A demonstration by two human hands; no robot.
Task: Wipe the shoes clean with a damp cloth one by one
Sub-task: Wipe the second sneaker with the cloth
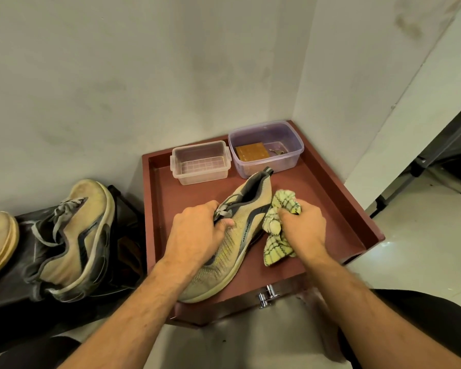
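The left hand (197, 230) grips a tan shoe (232, 243) over its laces at the centre of the frame, fingers curled round the tongue area. The right hand (302, 227), just right of centre, clutches a bunched yellow checked cloth (277, 227), which touches the shoe's right flank near the heel.

The shoe rests in a reddish-brown tray (338, 209), its long axis running diagonally: toe toward the lower centre, heel toward the upper right, beside two plastic boxes (200, 163). The cloth hand is therefore the nearer to the heel side, and I judge the next stroke should run along that flank toward the toe.

Another shoe (77, 235) waits at the left.
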